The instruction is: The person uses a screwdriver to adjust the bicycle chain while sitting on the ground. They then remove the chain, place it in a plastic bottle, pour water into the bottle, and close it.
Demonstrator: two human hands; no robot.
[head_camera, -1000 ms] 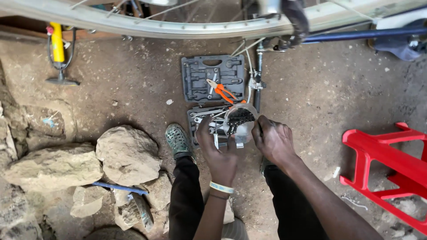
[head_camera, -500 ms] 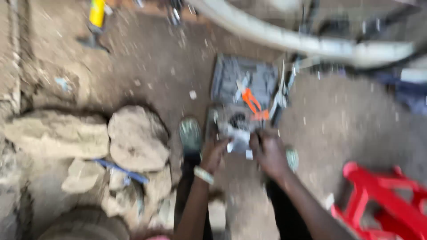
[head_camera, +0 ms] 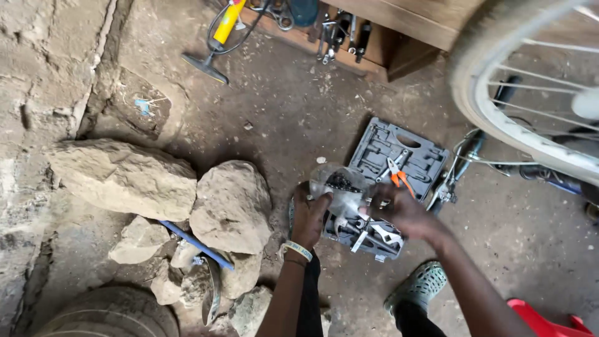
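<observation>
Both hands were at the middle of the view, over the open grey tool case (head_camera: 399,156) on the dirt floor. Left hand (head_camera: 310,218) was closed on the 7 o'clock edge of a clear plastic bag (head_camera: 340,187) that held a dark chain. Right hand (head_camera: 402,211) sat at 3 o'clock of the bag with fingers curled against it; grip could not be judged, blurred. The bag hung over the near half of the case. Orange-handled pliers (head_camera: 399,178) lay in the case at 1 o'clock of the bag. Large rocks (head_camera: 231,206) lay at 9 o'clock of the hands, a bicycle wheel (head_camera: 518,118) at 2 o'clock, a yellow pump (head_camera: 226,24) at 11 o'clock.
</observation>
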